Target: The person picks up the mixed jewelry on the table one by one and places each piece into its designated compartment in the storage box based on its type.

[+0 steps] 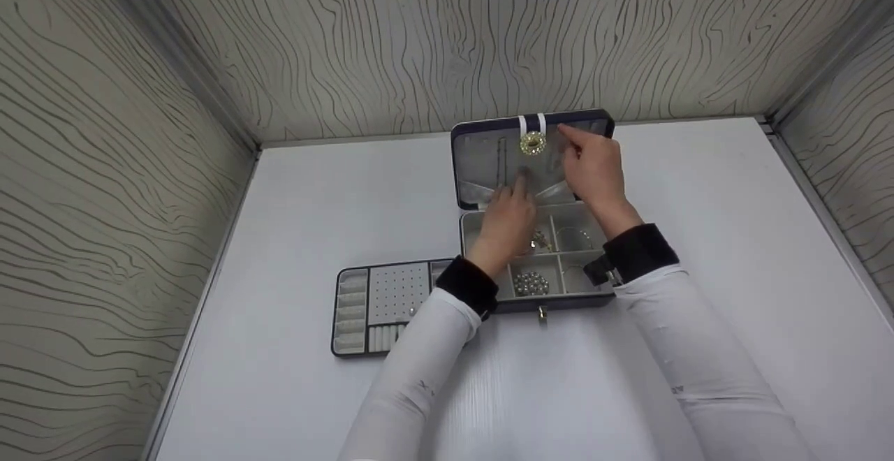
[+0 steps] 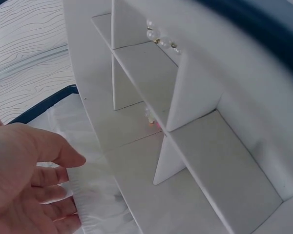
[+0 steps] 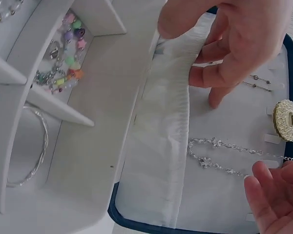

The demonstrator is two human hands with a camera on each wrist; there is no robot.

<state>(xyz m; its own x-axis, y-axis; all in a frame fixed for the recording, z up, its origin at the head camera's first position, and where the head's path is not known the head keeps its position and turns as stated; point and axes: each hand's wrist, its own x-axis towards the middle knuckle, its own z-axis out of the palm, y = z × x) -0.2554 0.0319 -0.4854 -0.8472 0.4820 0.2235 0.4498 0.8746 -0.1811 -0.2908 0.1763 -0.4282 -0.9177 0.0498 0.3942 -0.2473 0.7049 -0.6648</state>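
A jewelry box (image 1: 489,300) stands with its lid raised. Against the inner panel of that lid hangs a silver necklace (image 3: 205,162), its lower loop reaching the gathered fabric pocket (image 3: 154,161). My right hand (image 1: 594,167) is at the lid's upper right, and its fingertips pinch the upper end of the necklace chain, partly hidden by the fingers. Lower down, my left hand (image 1: 506,223) reaches across the compartments, loosely bent fingers beside the pocket's edge and nothing visible in them. Another thin necklace (image 1: 501,161) hangs left of the oval gold ornament (image 1: 533,143).
Compartments hold a colorful beaded bracelet (image 3: 71,58), a silver bangle (image 3: 41,141) and a pearl bracelet (image 1: 531,283). A removable jewelry tray (image 1: 351,314) with slots lies left of the box on the white table (image 1: 293,216). A patterned wall (image 1: 391,49) rises behind.
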